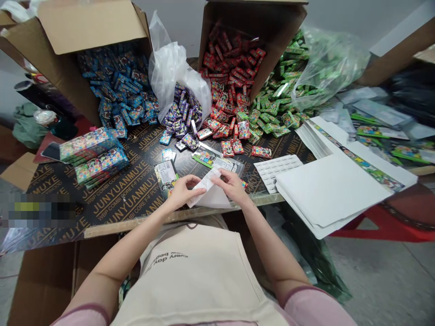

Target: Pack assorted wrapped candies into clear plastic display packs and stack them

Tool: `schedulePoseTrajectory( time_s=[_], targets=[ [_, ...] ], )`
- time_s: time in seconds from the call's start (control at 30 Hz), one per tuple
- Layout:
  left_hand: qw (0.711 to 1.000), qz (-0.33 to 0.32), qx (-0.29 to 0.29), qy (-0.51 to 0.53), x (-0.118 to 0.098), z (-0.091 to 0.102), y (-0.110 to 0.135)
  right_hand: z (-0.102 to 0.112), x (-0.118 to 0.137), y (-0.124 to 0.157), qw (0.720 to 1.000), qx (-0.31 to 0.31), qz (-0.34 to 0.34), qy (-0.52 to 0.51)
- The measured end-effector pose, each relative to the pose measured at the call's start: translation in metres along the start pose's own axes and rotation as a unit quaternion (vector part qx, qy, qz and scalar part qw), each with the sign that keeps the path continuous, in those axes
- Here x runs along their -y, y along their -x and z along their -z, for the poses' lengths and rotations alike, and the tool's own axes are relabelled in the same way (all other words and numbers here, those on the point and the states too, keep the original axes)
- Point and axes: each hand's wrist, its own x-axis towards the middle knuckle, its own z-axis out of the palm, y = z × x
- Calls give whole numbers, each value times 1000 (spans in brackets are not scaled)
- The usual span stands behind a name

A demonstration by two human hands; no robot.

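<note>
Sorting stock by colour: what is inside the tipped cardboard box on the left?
Small blue packets fill the tipped cardboard box and spill onto the table. Its flap hides the box's deeper contents.

Both hands, left hand point(181, 190) and right hand point(231, 184), pinch a clear plastic sleeve point(211, 192) above the plywood table point(136, 190).

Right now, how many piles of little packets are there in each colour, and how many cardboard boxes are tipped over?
Blue packets pile: 1
Purple packets pile: 1
Red packets pile: 1
Green packets pile: 1
Tipped cardboard boxes: 2, left box and right box
Total: 4 piles, 2 boxes, 6 in all
</note>
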Motion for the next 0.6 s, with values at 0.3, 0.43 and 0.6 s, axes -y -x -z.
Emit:
schedulePoseTrajectory(
  time_s=[0.3, 0.43, 0.6],
  targets=[
    [964, 130, -35, 228, -9, 5, -3, -20, 26, -5, 970, -123, 120, 170],
    [918, 108, -163, 345, -12, -1, -6, -41, 28, 2, 978, -94, 113, 151],
    [945, 28, -217, 244, -7, 0, -3, -52, 21, 5, 985, -127, 32, 114]
  ],
)
